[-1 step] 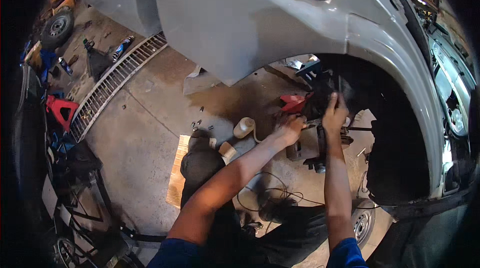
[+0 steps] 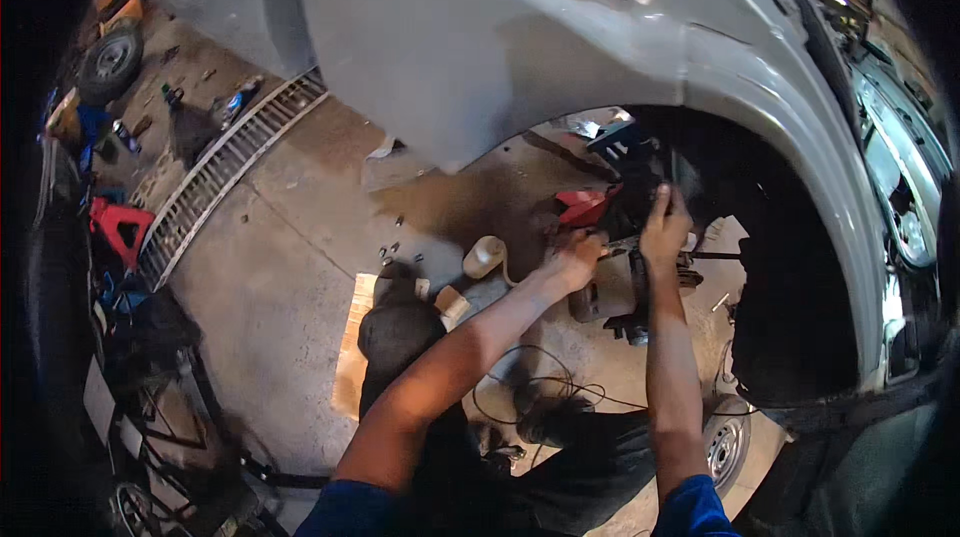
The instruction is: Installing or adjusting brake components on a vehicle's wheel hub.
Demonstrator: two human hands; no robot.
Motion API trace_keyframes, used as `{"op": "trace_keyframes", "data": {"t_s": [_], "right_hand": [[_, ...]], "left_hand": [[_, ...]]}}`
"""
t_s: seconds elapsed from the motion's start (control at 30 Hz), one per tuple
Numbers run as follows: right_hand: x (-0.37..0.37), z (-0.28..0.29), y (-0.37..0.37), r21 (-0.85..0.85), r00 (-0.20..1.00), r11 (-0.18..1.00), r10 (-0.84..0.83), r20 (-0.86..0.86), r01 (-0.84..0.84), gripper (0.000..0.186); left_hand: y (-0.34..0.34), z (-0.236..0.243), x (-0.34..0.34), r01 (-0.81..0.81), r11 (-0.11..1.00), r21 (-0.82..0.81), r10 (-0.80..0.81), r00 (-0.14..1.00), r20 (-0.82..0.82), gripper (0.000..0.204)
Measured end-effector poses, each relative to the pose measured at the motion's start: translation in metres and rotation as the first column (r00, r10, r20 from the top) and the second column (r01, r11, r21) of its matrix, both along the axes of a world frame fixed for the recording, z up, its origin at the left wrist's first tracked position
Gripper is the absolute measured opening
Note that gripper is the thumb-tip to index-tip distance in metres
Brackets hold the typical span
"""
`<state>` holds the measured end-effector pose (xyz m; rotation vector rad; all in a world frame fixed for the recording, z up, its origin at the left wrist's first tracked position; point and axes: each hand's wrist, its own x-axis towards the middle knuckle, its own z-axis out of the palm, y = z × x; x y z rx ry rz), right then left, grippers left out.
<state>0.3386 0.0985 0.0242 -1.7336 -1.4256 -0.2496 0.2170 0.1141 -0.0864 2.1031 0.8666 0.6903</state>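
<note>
Both my arms reach under the wheel arch of a silver car fender (image 2: 420, 47). My left hand (image 2: 576, 262) is closed by the wheel hub parts, with a short metal piece showing beyond its fingers; what it grips is mostly hidden. Slightly above and to the right, my right hand (image 2: 665, 232) is also closed, its fingers bent against dark parts in the arch's shadow. I cannot make out what is in it. Below the hands are the hub parts (image 2: 690, 279), partly covered by my right forearm. A red stand (image 2: 585, 207) is just beyond my left hand.
A pale bottle (image 2: 484, 257) with a tube stands left of my left hand. Cardboard (image 2: 350, 357) lies by my knee, near several small metal pieces. A black cable (image 2: 560, 362) loops below my arms. A metal floor grate (image 2: 235, 172) and a wheel (image 2: 728, 447) are farther out.
The whole view has shifted slightly. Both hands keep nearly the same places at the hub, with only a slight change in the right hand's pose.
</note>
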Motion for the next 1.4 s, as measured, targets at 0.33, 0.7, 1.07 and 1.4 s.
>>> {"op": "trace_keyframes", "data": {"t_s": [0.33,0.7,1.07,1.4], "right_hand": [[-0.006,0.002,-0.078,0.225,0.998,0.973,0.061,-0.019,-0.055,0.047],[0.005,-0.007,-0.119,0.201,0.996,0.978,0.061,-0.058,-0.048,0.051],[-0.013,0.01,-0.052,0.18,0.996,0.979,0.093,0.006,-0.092,0.043],[-0.012,-0.003,0.008,-0.004,0.998,0.999,-0.033,0.059,0.033,0.043]], "left_hand": [[0.001,0.017,-0.012,0.035,0.997,-0.069,-0.041,0.995,-0.088,0.027],[0.003,0.014,-0.016,-0.012,0.984,-0.178,-0.002,0.997,-0.074,0.032],[0.0,0.009,-0.013,0.012,0.982,-0.187,-0.008,1.0,0.021,0.035],[-0.001,-0.015,-0.004,-0.013,1.0,0.015,0.012,0.999,0.036,0.034]]}}
